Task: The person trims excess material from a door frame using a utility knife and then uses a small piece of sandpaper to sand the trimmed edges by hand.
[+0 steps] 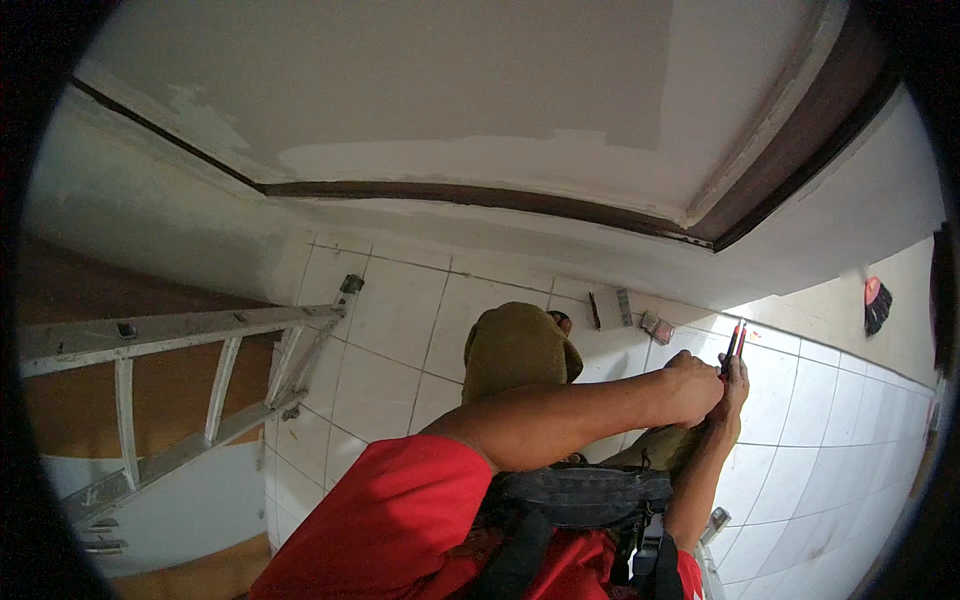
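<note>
My right hand (735, 388) is at the right, its fingers closed round a slim black-and-red tool (737, 345). Two narrow prongs of the tool stick up past the fingers, but its exact kind cannot be made out. My left forearm reaches across from the left in a red sleeve. At its end, my left hand (690, 388) is curled into a fist right against the right hand; whatever lies inside it is hidden. Both hands are above my bent leg in olive trousers (515, 350). Below them, a black belt bag (580, 497) crosses my body.
An aluminium ladder (225, 385) slants in at the left, its feet on white floor tiles (385, 380). Near the wall base lie a dark thin stick (595, 310), a grey strip (625, 307) and a small reddish box (657, 328). A red-and-black brush (876, 306) is at the far right.
</note>
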Motion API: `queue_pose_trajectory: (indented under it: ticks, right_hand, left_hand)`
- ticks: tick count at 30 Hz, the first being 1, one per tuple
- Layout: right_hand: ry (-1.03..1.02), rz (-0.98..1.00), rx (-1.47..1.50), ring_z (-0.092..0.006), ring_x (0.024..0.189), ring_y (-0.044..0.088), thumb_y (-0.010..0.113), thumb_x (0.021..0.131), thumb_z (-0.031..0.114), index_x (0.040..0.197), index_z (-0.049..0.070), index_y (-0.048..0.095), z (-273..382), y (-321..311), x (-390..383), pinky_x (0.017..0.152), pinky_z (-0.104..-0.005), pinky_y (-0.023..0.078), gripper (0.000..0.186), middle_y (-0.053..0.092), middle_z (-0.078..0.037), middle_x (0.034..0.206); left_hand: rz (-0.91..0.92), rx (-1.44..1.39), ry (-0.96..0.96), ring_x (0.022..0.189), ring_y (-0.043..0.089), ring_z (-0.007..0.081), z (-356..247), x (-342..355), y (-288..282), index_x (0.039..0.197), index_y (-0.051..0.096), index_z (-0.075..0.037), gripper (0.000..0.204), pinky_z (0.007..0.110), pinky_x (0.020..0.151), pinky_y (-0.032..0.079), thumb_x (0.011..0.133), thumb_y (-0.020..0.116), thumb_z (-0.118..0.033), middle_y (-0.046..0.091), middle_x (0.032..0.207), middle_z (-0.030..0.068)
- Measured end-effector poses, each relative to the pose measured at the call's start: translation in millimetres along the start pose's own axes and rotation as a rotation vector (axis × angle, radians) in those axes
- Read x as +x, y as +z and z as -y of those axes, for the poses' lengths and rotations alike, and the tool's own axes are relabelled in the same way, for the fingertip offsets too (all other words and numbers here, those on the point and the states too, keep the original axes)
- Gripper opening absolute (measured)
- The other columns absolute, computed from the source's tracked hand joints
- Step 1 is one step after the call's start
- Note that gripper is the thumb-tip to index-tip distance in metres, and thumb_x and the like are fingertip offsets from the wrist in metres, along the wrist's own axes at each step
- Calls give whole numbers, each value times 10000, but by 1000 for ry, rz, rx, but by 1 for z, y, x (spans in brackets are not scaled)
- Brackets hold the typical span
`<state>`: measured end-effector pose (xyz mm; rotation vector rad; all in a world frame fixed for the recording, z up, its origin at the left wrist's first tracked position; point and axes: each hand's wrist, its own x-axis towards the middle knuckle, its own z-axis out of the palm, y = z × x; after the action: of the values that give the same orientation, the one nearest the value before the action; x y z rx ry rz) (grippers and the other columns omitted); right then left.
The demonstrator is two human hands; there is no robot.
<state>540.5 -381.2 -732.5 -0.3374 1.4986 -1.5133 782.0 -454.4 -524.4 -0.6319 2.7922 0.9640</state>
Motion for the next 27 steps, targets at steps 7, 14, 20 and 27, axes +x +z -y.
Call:
queue_pose_trajectory:
  ticks: [7, 14, 20, 27]
  right_hand:
    - [30, -51, 89, -128, 773, 595, 659, 1120, 300, 1265, 41, 664, 2, 1, 1, 642, -277, 503, 296, 709, -57, 1095]
    - [88, -133, 156, -144, 793, 589, 653, 1119, 299, 1287, 19, 663, 0, -1, 9, 667, -304, 525, 327, 703, -69, 1099]
    - [38, -80, 64, -146, 788, 591, 630, 1131, 296, 1328, 16, 639, -1, 3, 6, 668, -297, 527, 343, 702, -77, 1082]
    - [74, -31, 269, -99, 774, 612, 630, 1140, 320, 1303, 38, 627, -2, -3, 12, 572, -238, 474, 327, 714, -53, 1103]
  left_hand:
    - [45, 11, -7, 1007, 793, 402, 5, 4, -1, 1071, 777, 12, 364, 541, 913, 606, 862, 821, -282, 804, 1039, 250]
    - [48, 8, 2, 1017, 790, 403, 7, 5, -3, 1081, 772, 17, 366, 538, 904, 616, 872, 811, -281, 804, 1047, 241]
    - [33, 8, 13, 1004, 791, 396, 8, 1, -4, 1067, 770, 21, 358, 530, 901, 617, 872, 806, -277, 803, 1032, 243]
    - [3, 14, 8, 981, 793, 401, 7, -4, -7, 1046, 774, 28, 341, 529, 898, 619, 874, 801, -265, 803, 1012, 248]
